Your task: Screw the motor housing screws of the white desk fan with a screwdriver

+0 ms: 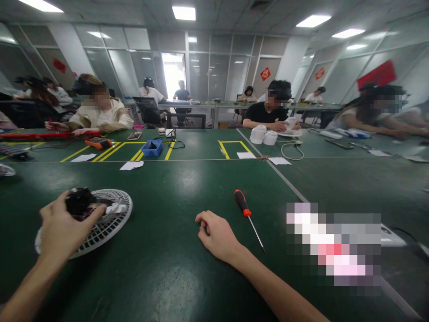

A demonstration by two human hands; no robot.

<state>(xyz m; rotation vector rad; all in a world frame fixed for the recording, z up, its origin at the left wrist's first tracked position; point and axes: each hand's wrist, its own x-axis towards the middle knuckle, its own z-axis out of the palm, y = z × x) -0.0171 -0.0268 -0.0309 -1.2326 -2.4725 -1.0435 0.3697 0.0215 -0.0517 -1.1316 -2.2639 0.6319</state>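
At the left, my left hand (62, 226) is closed around a black motor-like part (80, 202) sitting on a round white fan grille (115, 223). The thumb and fingers press on it from both sides, and the palm hides part of the grille. Small white pieces lie beside the black part. My right hand (216, 233) rests on the green table with its fingers loosely curled; a gap shows between thumb and forefinger, with nothing visible in it. To its right lies a screwdriver (243, 204) with a black and orange handle, its tip towards me.
A blurred-out patch (335, 246) covers something on the right. Across the table (161, 277) are a blue bin (152, 148), an orange-black meter (98, 142), a phone (134, 135), white rolls (258, 134) and paper slips (132, 165). Several people sit opposite, one handling a white part.
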